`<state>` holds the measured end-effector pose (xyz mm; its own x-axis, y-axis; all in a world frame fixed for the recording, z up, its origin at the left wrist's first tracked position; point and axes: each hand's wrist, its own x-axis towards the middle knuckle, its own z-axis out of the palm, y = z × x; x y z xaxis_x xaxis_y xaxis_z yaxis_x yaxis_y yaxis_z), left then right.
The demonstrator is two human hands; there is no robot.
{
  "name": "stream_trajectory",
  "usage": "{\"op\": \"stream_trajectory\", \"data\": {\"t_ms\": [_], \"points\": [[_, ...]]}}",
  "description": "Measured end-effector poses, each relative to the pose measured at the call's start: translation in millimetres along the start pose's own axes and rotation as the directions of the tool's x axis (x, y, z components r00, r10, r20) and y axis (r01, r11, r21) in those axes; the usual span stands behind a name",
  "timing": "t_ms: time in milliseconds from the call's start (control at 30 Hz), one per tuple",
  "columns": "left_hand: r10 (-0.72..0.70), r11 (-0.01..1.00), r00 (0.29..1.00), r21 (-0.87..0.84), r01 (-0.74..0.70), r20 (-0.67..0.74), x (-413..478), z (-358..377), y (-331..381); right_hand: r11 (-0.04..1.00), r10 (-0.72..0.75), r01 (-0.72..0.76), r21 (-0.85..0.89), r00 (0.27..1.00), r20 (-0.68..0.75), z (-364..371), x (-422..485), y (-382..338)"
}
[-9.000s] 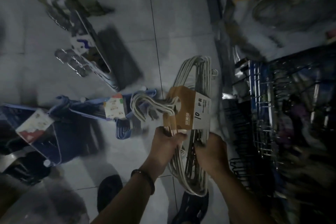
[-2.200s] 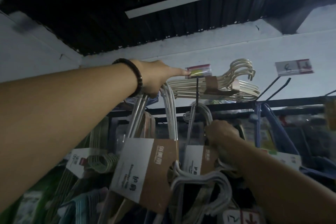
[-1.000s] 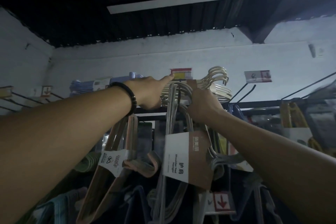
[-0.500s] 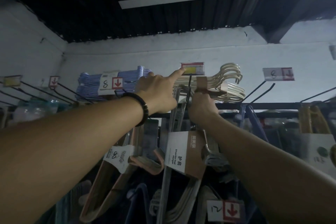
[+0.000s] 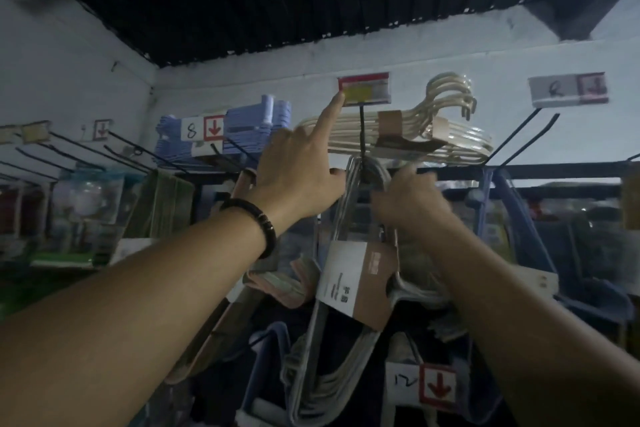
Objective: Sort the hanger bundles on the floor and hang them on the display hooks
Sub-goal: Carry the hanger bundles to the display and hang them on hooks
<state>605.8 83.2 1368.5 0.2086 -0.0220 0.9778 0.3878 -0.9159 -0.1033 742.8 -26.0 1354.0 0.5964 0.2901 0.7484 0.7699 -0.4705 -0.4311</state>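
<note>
A bundle of grey-white hangers with a brown and white card sleeve hangs from a black display hook. My right hand grips the top of this bundle just below the hook. My left hand, with a dark bracelet on its wrist, is raised beside the hook. Its index finger points up and touches the red and yellow price tag at the hook's tip. A cream hanger bundle lies flat on the rail behind the hook.
Blue hangers with an "8" tag lie on the rail to the left. Bare black hooks stick out at left and right. More hanger bundles, pink and blue, hang below. A "12" tag is lower down.
Nine seconds ago both hands held the bundle over the floor. Now it hangs from the hook. In the last second my left index finger rose to the price tag.
</note>
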Motion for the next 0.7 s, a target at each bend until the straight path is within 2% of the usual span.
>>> {"op": "stream_trajectory", "data": {"t_ms": [67, 133, 200, 267, 333, 400, 500, 567, 633, 700], "points": [[-0.043, 0.987, 0.999, -0.155, 0.040, -0.018, -16.9, -1.6, -1.8, 0.990, -0.080, 0.093, 0.104, 0.989, -0.121, -13.7, -22.4, 1.5], [-0.105, 0.961, 0.994, -0.260, 0.093, -0.031, -45.9, -4.3, -8.9, 0.946, -0.208, 0.256, 0.200, 0.950, -0.233, -20.2, -54.0, 1.0], [-0.091, 0.982, 0.995, -0.169, 0.084, -0.037, -82.9, -7.5, -18.4, 0.885, -0.313, 0.373, 0.278, 0.919, -0.239, -15.8, -88.2, -2.7], [-0.108, 0.989, 0.994, -0.097, 0.107, -0.001, -129.6, -18.0, -28.2, 0.834, -0.398, 0.420, 0.359, 0.907, -0.138, -0.6, -119.7, -6.2], [-0.198, 0.975, 0.974, -0.075, 0.207, 0.113, -182.7, -39.9, -35.3, 0.777, -0.475, 0.416, 0.472, 0.880, 0.007, 17.5, -155.3, -10.0], [-0.299, 0.952, 0.918, 0.007, 0.308, 0.260, -242.2, -64.1, -47.7, 0.714, -0.552, 0.399, 0.576, 0.827, 0.112, 36.1, -198.2, -15.9], [-0.459, 0.888, 0.800, 0.234, 0.396, 0.385, -340.3, -109.0, -64.8, 0.673, -0.645, 0.351, 0.651, 0.709, 0.285, 82.3, -270.5, -24.6], [-0.564, 0.825, 0.697, 0.331, 0.458, 0.442, -412.4, -141.9, -68.1, 0.683, -0.670, 0.263, 0.682, 0.597, 0.441, 119.4, -328.2, -31.3], [-0.683, 0.728, 0.527, 0.417, 0.544, 0.505, -487.3, -175.4, -63.5, 0.695, -0.672, 0.105, 0.711, 0.449, 0.590, 157.8, -395.0, -33.8], [-0.755, 0.616, 0.313, 0.460, 0.640, 0.576, -564.5, -209.1, -50.4, 0.745, -0.647, -0.003, 0.667, 0.241, 0.723, 196.1, -469.0, -28.5]]}}
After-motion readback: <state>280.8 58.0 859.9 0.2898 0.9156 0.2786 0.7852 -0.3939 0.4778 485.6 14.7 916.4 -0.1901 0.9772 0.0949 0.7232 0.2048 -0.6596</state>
